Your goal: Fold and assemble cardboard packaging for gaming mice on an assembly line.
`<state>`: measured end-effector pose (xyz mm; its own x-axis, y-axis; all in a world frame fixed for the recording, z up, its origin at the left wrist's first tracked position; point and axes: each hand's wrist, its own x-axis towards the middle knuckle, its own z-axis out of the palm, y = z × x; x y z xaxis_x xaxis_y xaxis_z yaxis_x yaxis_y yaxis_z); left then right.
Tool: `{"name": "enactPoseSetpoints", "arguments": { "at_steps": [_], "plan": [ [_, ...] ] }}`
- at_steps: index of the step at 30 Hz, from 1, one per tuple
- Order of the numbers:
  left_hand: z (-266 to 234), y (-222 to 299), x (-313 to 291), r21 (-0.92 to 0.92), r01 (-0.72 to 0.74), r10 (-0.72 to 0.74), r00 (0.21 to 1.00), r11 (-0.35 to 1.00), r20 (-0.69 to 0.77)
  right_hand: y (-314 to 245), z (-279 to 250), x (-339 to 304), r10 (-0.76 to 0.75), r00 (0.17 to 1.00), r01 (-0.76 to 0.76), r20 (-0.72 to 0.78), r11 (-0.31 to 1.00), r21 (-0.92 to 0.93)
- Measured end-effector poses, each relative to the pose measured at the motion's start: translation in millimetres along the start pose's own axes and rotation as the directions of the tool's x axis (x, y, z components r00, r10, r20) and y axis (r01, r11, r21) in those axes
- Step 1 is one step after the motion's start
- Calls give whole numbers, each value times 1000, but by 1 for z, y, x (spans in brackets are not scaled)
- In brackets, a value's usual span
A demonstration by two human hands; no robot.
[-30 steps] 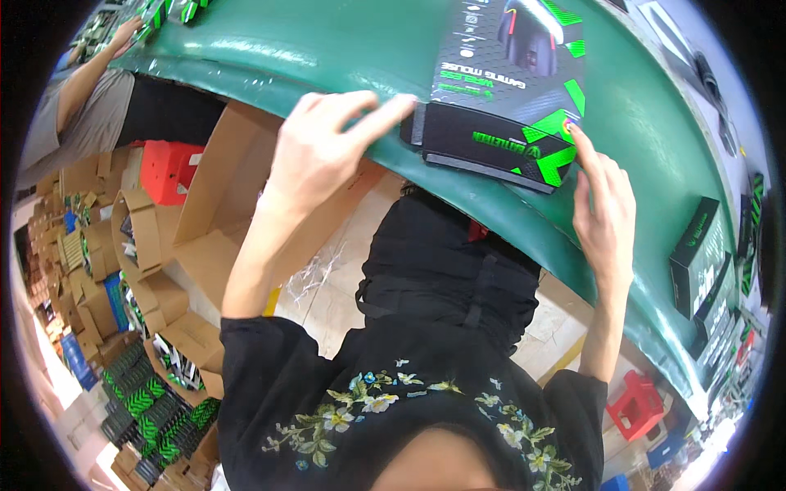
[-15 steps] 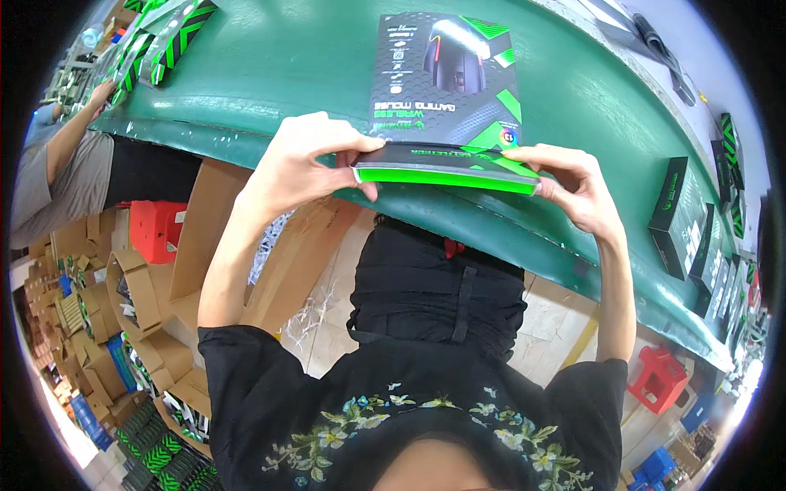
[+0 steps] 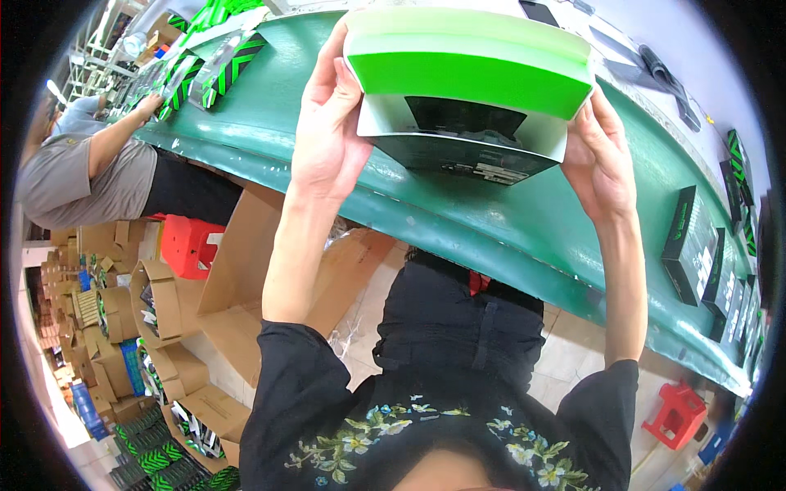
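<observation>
A black mouse box [image 3: 458, 155] with a bright green inner flap is raised above the green table, its open end turned toward me. Inside the white-walled opening a dark insert [image 3: 467, 117] shows in part. My left hand [image 3: 332, 123] is closed on the box's left edge, thumb against the side by the flap. On the other side my right hand [image 3: 600, 155] grips the right edge, its fingers partly hidden by the box. The flap [image 3: 471, 78] stands up between both hands.
Several black boxes [image 3: 689, 245] stand along the table's right side. Green-and-black striped boxes [image 3: 225, 69] lie at the far left, near a person [image 3: 98, 168]. An open carton [image 3: 246, 254] sits below the table edge. Red stools [image 3: 675, 416] are on the floor.
The box has been lifted from near the table edge and tilted, and its end now gapes with the green flap up. Both hands rose with it.
</observation>
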<state>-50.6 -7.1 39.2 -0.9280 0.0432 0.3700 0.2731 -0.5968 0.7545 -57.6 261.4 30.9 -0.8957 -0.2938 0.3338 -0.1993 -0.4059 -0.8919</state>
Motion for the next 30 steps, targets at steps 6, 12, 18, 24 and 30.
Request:
{"name": "enactPoseSetpoints", "arguments": {
  "at_steps": [6,12,18,24,30],
  "plan": [
    [12,11,-11,-98,73,-74,997,993,1,-5,-1,-2,108,994,-103,-7,963,250],
    [8,14,-10,43,39,-39,999,998,-4,2,1,0,158,987,-155,19,929,336],
    [-12,0,-11,23,21,-21,1000,1000,1,7,-8,3,146,986,-164,84,944,287],
    [-21,-8,-18,123,-156,126,966,980,224,-11,-25,6,106,943,-37,315,975,-217],
    [-11,4,-38,339,-187,93,957,922,276,-43,-13,-8,62,968,62,243,880,-471]
  ]
}}
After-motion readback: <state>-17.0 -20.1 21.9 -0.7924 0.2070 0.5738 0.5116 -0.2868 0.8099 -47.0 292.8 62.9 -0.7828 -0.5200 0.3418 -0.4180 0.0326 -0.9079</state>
